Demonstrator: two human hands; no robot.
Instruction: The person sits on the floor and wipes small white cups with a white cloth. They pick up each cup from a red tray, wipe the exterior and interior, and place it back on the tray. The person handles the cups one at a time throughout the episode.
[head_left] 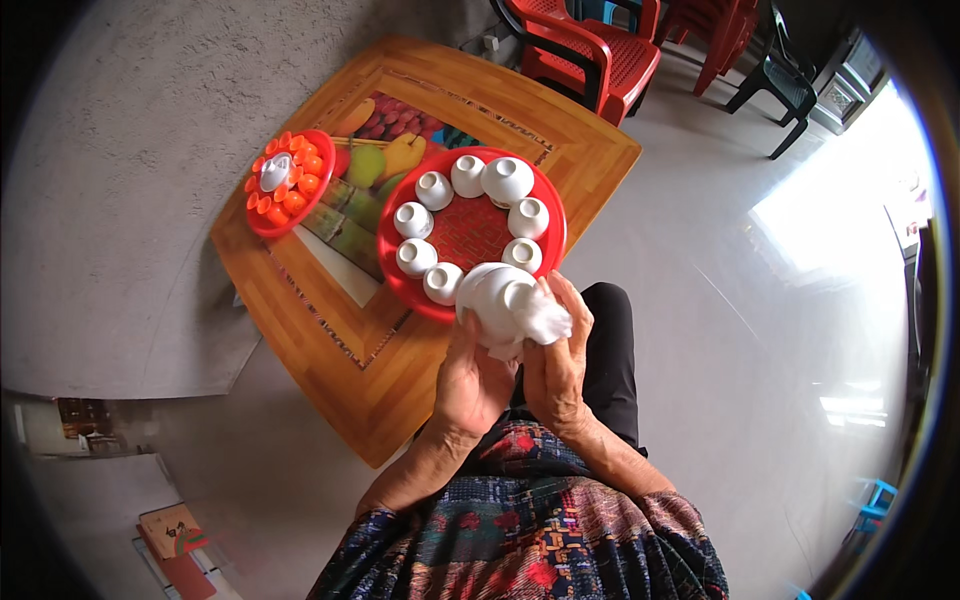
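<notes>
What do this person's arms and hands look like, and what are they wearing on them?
Both forearms are bare from about the elbow down. The left hand and the right hand wear no gloves, and no ring, watch or bracelet shows. The sleeves belong to a patterned top in dark blue, red and grey patches, with flower-like red shapes, and end above the forearms. Dark trousers show beyond the hands.

Hidden behind the white teapot point(497, 295) and cloth point(540, 322): near rim of the red tray point(470, 232). Red chair point(590, 50) cut off by top edge.
</notes>
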